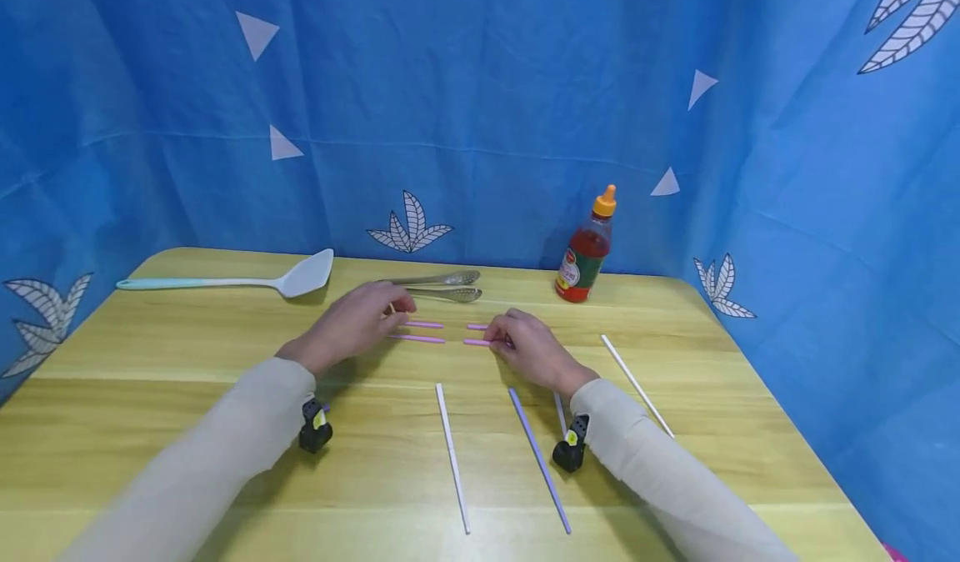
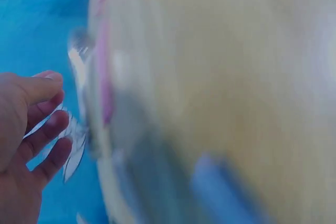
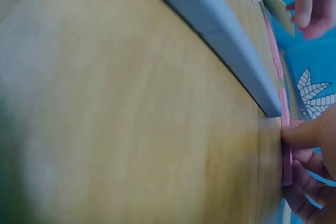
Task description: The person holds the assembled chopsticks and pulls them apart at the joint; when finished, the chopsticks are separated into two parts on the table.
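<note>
Two pink sticks lie side by side under and to the right of my left hand. That hand hovers near their left ends; in the left wrist view its fingers are loosely bent with nothing between them. Two shorter-looking pink sticks lie to the right, roughly in line with the first pair, across a small gap. My right hand pinches one of these, with thumb and fingers on the pink stick in the right wrist view. The fingers hide its right end.
Behind lie two metal utensils with patterned ends and a white spatula. A red sauce bottle stands at the back right. Nearer are a white stick, a purple stick, another white stick and a partly covered pale stick.
</note>
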`<state>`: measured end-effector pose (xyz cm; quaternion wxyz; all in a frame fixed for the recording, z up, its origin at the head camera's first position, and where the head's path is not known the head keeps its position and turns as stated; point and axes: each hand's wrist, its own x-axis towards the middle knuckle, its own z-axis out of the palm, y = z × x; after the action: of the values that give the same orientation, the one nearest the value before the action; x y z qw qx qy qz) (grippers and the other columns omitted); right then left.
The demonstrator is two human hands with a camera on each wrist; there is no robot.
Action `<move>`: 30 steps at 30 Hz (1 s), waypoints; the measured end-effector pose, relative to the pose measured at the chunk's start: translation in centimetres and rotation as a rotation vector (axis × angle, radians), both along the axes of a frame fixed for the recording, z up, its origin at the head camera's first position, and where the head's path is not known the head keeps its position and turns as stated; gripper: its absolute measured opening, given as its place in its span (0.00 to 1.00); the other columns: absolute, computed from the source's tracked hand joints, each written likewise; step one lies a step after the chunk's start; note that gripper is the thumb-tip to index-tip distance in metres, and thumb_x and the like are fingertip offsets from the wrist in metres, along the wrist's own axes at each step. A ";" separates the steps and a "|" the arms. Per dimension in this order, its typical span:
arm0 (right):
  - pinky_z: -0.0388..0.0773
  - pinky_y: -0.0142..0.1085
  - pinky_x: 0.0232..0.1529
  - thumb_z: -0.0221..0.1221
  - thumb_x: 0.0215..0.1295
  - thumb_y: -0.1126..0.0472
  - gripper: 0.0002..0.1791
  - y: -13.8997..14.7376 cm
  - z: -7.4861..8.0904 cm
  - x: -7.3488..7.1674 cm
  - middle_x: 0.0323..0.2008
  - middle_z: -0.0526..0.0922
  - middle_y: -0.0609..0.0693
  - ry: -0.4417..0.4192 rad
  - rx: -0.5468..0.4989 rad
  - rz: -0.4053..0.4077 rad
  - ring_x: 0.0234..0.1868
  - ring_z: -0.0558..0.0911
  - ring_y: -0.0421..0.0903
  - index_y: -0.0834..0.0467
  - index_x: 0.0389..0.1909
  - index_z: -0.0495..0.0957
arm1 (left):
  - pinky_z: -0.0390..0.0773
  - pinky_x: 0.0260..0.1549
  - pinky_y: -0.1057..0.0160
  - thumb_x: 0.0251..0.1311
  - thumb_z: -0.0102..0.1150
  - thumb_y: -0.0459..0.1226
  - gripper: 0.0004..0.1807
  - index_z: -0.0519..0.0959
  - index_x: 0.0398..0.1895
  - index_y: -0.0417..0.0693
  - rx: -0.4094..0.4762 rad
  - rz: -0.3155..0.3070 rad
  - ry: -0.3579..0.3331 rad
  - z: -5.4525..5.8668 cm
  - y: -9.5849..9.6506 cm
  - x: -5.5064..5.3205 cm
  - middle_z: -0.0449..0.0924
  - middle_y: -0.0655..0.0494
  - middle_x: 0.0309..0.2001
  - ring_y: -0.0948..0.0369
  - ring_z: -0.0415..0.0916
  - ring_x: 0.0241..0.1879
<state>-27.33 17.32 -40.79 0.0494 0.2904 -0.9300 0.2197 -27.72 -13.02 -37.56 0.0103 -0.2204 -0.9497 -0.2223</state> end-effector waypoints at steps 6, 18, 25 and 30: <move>0.83 0.43 0.48 0.68 0.74 0.68 0.03 -0.5 0.1 0.0 0.39 0.84 0.51 -0.011 0.008 -0.002 0.41 0.81 0.45 0.58 0.44 0.87 | 0.83 0.55 0.45 0.80 0.62 0.37 0.11 0.86 0.58 0.44 0.054 0.087 -0.043 1.4 -6.0 1.6 0.88 0.49 0.53 0.51 0.82 0.52; 0.83 0.43 0.47 0.67 0.74 0.69 0.03 -0.5 0.1 0.0 0.39 0.83 0.51 -0.008 -0.009 0.032 0.41 0.80 0.45 0.58 0.43 0.86 | 0.79 0.41 0.60 0.70 0.73 0.41 0.10 0.87 0.49 0.48 0.035 0.101 -0.054 -1.1 -13.9 7.6 0.84 0.60 0.41 0.62 0.77 0.40; 0.83 0.43 0.47 0.67 0.74 0.69 0.03 -0.2 -0.1 -0.1 0.39 0.83 0.52 -0.008 -0.009 0.036 0.41 0.80 0.46 0.59 0.43 0.86 | 0.76 0.39 0.65 0.72 0.71 0.39 0.06 0.87 0.48 0.51 0.052 0.113 -0.032 -2.5 -13.8 8.6 0.81 0.66 0.36 0.66 0.73 0.37; 0.83 0.44 0.48 0.67 0.74 0.68 0.03 -0.2 0.0 -0.1 0.41 0.84 0.52 -0.013 -0.013 0.027 0.42 0.82 0.46 0.58 0.44 0.87 | 0.77 0.40 0.63 0.73 0.69 0.36 0.05 0.87 0.48 0.51 0.054 0.116 -0.010 -2.6 -13.8 8.6 0.82 0.65 0.36 0.66 0.74 0.37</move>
<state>-27.40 17.14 -40.84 0.0422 0.3010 -0.9249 0.2283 -19.10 -26.79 -40.12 0.0244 -0.1637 -0.9546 -0.2478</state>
